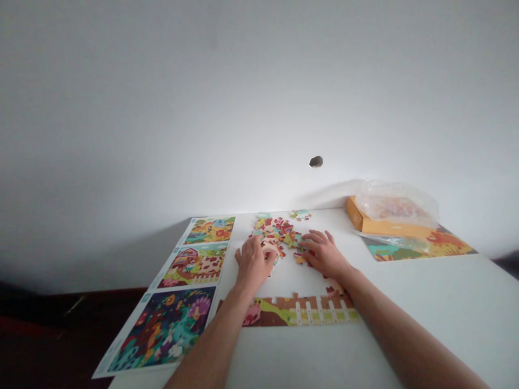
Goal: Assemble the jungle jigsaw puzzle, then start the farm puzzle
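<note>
A loose heap of colourful jigsaw puzzle pieces (279, 229) lies on the white table in front of me. My left hand (252, 263) is at the heap's near left side, fingers curled in and thumb bent toward them around a pale puzzle piece (268, 248). To the right, my right hand (323, 254) lies palm down with its fingers spread, its tips touching pieces at the heap's edge. Nearer to me, between my forearms, is a joined strip of puzzle (300, 310) showing a white fence, green grass and a pink pig. My right forearm covers part of its right end.
On the left lies a sheet with three printed pictures (197, 265), its middle one a farm scene. At the back right, an orange box (389, 226) with clear plastic wrapping (399, 201) rests partly over another colourful picture (446, 244). Behind the table (441, 302) stands a white wall (259, 108) with a small hole (315, 161).
</note>
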Tool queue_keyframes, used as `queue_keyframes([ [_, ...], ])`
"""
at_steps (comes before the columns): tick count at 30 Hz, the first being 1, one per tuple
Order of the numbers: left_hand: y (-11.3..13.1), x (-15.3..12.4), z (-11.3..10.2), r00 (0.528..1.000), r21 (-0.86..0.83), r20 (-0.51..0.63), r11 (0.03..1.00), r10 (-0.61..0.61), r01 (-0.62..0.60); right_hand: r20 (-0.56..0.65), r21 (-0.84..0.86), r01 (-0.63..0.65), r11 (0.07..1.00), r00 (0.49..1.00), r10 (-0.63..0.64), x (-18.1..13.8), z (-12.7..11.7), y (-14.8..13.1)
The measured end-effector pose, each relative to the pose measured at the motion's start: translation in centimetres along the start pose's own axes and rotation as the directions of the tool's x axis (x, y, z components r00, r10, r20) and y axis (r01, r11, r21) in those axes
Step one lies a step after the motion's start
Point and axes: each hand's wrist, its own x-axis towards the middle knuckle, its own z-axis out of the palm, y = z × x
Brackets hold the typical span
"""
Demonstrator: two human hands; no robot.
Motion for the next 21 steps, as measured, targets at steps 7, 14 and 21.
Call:
queue_keyframes([
  [7, -0.1, 0.0, 0.0, 0.98, -0.108, 0.08, 0.979, 0.181, -0.172, 0.018, 0.034, -0.009, 0.999, 1.0, 0.008, -0.1, -0.2, -0.1],
  [14, 0.3, 0.3, -0.6, 0.969, -0.18, 0.077, 0.959, 0.234, -0.217, 0.091, 0.083, -0.044, 0.996, 0.995, 0.037, -0.2, -0.2, -0.2],
  [21, 0.7, 0.3, -1.3, 0.986, -0.125, -0.017, 0.978, 0.168, -0.169, 0.026, 0.049, -0.05, 0.998, 0.998, 0.049, -0.3, -0.4, -0.2],
])
